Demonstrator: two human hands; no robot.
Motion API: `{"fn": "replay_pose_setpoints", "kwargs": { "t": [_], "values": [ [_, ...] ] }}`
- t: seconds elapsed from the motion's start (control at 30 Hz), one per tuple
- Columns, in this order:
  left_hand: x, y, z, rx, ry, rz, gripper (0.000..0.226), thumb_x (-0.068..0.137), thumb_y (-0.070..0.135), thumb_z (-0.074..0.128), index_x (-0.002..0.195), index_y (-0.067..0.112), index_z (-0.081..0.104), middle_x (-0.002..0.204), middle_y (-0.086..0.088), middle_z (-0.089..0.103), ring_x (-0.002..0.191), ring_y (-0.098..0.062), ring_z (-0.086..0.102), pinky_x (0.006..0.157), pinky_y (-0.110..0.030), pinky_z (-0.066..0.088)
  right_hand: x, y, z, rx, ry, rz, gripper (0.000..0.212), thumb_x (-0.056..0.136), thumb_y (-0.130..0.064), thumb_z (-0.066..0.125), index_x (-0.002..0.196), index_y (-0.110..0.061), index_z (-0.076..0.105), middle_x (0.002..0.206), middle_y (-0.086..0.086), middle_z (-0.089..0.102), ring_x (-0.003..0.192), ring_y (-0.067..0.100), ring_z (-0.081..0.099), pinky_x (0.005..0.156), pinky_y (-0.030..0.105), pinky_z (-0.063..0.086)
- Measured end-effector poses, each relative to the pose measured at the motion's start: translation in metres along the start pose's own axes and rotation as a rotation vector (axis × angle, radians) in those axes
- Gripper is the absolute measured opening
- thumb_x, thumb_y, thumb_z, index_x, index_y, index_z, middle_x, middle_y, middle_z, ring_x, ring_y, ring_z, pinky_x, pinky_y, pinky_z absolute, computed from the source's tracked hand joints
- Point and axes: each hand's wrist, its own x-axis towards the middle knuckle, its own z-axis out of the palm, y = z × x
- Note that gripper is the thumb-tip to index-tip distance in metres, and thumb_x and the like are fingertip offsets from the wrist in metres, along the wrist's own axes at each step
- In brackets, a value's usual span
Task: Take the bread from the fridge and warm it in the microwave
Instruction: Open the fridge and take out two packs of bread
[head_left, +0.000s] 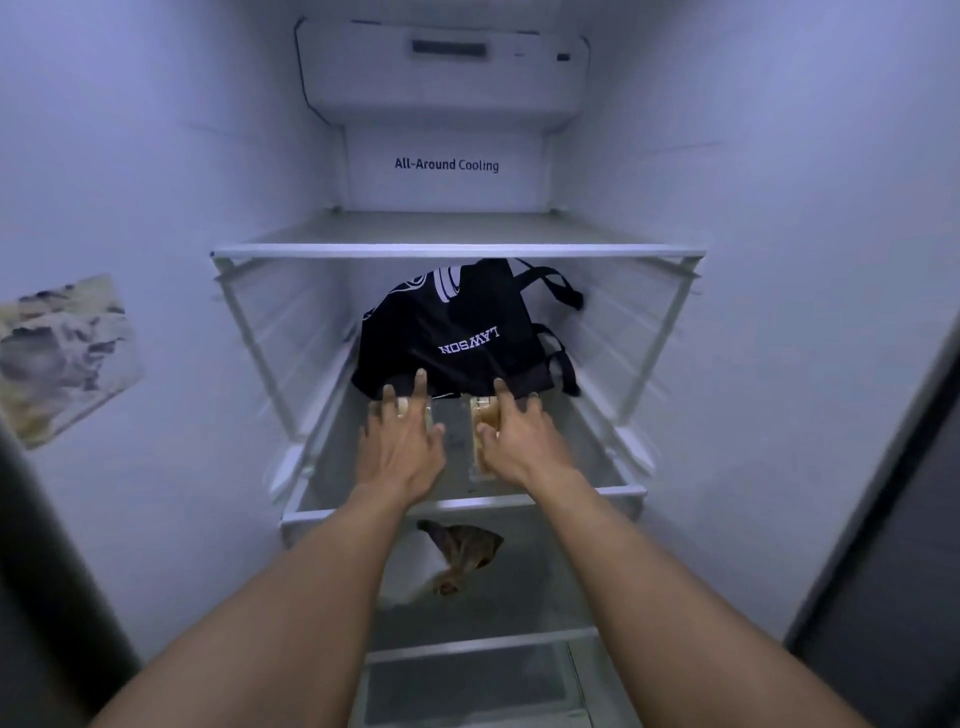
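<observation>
A black bag (457, 332) sits just behind the bread pack (480, 411), which lies lengthwise up-frame under the splayed right hand (519, 441); the left hand (402, 447) is splayed alongside.

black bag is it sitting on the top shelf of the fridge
No, the black bag lies on the second shelf, beneath the top shelf.

The fridge walls (779, 208) are smooth white plastic, and the shelf (457, 252) is clear glass edged in white plastic. The black bag (457, 332) looks like matt cloth.
</observation>
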Motion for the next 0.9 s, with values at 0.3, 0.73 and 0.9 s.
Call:
{"fn": "replay_pose_setpoints", "kwargs": {
  "t": [0.3,0.73,0.9],
  "values": [
    [0.021,-0.002,0.01,0.025,-0.16,-0.113,0.083,0.092,0.044,0.052,0.155,0.03,0.0,0.162,-0.012,-0.007,0.128,-0.048,0.042,0.107,-0.05,0.039,0.024,0.005,0.017,-0.023,-0.09,0.034,0.079,0.095,-0.044,0.052,0.158,-0.032,0.006,0.14,0.024,0.045,0.126,0.042,0.047,0.103,0.048,0.044],
    [0.027,-0.004,0.012,-0.022,-0.238,-0.263,0.112,0.068,0.049,0.077,0.147,0.044,-0.003,0.146,-0.017,0.031,0.122,-0.045,0.049,0.099,-0.05,0.047,0.036,0.001,0.035,0.036,-0.095,0.118,0.106,0.079,-0.042,0.078,0.151,-0.034,0.001,0.141,0.025,0.042,0.129,0.045,0.041,0.106,0.051,0.04],
    [0.021,-0.001,0.006,-0.086,-0.188,-0.274,0.099,0.069,0.041,0.081,0.141,0.042,0.013,0.135,-0.013,0.037,0.118,-0.044,0.05,0.093,-0.048,0.048,0.033,0.002,0.035,0.067,-0.033,0.14,0.1,0.076,-0.042,0.08,0.147,-0.034,0.01,0.137,0.023,0.043,0.127,0.046,0.042,0.102,0.054,0.043]
  ]
}}
